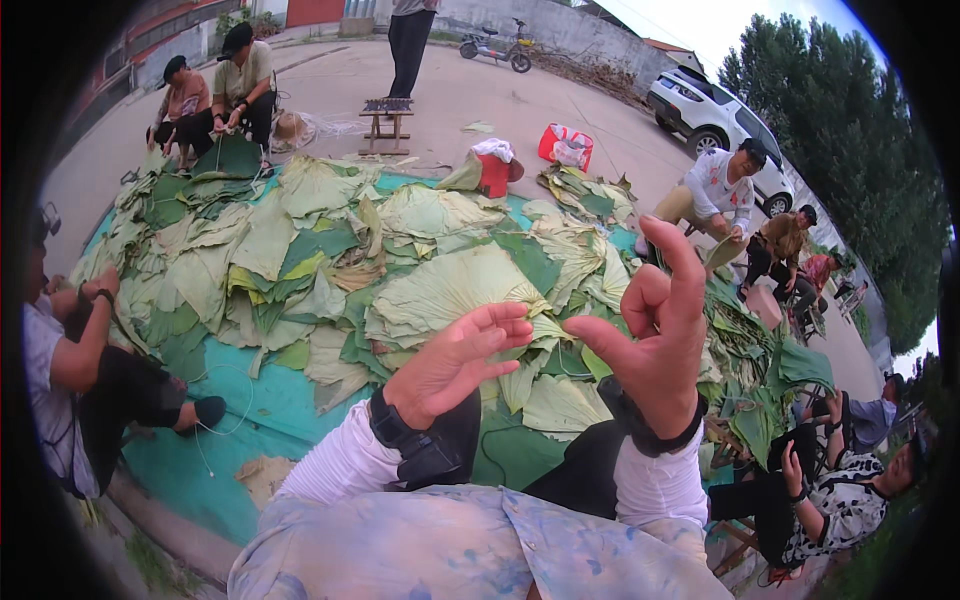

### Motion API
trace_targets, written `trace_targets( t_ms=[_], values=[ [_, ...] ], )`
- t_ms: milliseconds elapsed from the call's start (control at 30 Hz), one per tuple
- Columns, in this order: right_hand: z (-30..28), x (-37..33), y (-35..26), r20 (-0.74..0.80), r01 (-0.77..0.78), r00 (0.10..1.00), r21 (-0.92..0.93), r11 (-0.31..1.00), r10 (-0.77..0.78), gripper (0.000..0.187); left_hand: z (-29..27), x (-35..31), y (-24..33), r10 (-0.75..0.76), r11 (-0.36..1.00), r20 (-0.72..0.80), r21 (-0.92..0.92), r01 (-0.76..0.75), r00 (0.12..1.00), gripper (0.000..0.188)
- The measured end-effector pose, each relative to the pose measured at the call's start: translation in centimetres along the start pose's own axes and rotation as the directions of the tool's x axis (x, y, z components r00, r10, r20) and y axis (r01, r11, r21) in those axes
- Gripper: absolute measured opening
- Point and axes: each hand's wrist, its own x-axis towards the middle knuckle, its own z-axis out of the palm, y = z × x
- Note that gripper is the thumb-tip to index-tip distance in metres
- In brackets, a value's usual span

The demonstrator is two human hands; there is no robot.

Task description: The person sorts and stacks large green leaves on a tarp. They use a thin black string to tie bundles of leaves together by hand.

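Both my hands are raised in front of a wide heap of large dried leaves, which look like lotus leaves. My left hand (462,360) is open, palm turned inward, its fingers stretched toward the right and nothing in them. My right hand (655,310) is up with thumb and index finger spread wide in a curve; the other fingers are bent, and no object shows in it. Behind my left fingertips lies a big pale green leaf (450,290) with ribs fanning out; I cannot tell whether the hand touches it. Black bands circle both wrists.
The leaves lie on a teal tarp (225,440). Several people sit around the heap, one close at left (75,350), another at lower right (840,500). A wooden stool (386,125), a red bucket (494,172) and a red bag (565,147) stand beyond; a white car (720,115) is parked behind.
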Motion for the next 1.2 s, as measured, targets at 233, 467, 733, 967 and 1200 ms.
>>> trace_targets(
  t_ms=[233, 467, 733, 967, 1200],
  values=[
    [-0.8, -2.3, 0.1, 0.051, -0.041, 0.998, -0.021, 0.999, 0.042, 0.082, -0.7, 1.0, -2.3, -0.057, 0.993, 0.069, -0.102, 0.064, 0.996, 0.046],
    [1.3, -4.4, 1.2, 0.139, -0.154, 0.98, 0.066, 0.986, 0.144, 0.079, -2.0, 0.8, -2.3, -0.082, 0.991, 0.028, -0.103, 0.085, 0.996, 0.042],
    [2.8, -6.8, 3.0, 0.206, -0.242, 0.952, 0.065, 0.968, 0.225, 0.074, -3.8, 0.5, -3.1, -0.171, 0.984, -0.048, -0.055, 0.168, 0.984, 0.038],
    [5.5, -5.5, 3.7, 0.27, -0.316, 0.922, 0.112, 0.942, 0.278, 0.07, -5.9, -2.9, -1.9, -0.1, 0.994, -0.227, -0.062, 0.088, 0.969, 0.038],
    [7.0, -7.9, 4.7, 0.369, -0.404, 0.874, 0.191, 0.895, 0.315, 0.061, -7.2, -3.6, -2.3, -0.122, 0.99, -0.257, -0.097, 0.1, 0.959, 0.033]
  ],
)
